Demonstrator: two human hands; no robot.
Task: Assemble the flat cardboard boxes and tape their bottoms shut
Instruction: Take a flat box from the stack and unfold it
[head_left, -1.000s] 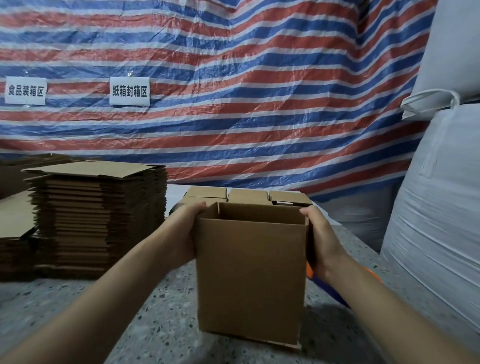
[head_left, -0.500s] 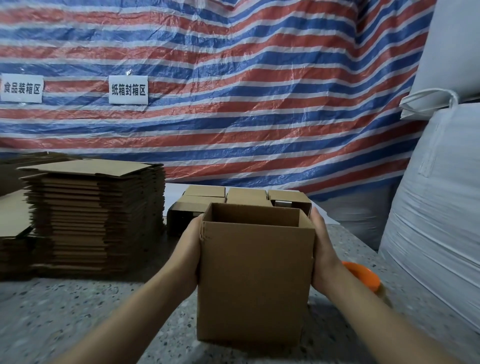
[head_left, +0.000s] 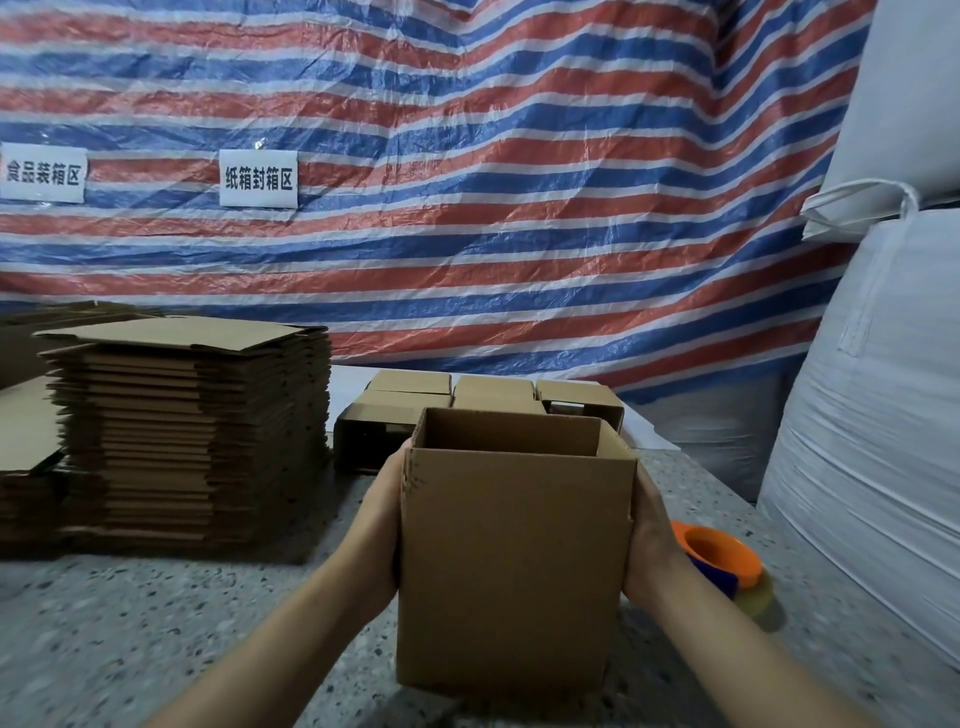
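An assembled brown cardboard box (head_left: 514, 571) stands upright in front of me with its top open. My left hand (head_left: 382, 525) presses flat on its left side and my right hand (head_left: 649, 535) on its right side; the box hides most of both hands' fingers. Whether the box rests on the speckled table (head_left: 130, 623) or hangs just above it, I cannot tell. An orange tape dispenser (head_left: 722, 558) lies on the table just right of my right wrist.
A tall stack of flat cardboard boxes (head_left: 192, 441) stands at the left. Several assembled boxes (head_left: 410, 395) sit behind the held one. Big white sacks (head_left: 883, 467) crowd the right side. A striped tarp hangs behind.
Both hands slid from the box's top rim down to its sides. The box shifted slightly right, uncovering the orange tape dispenser.
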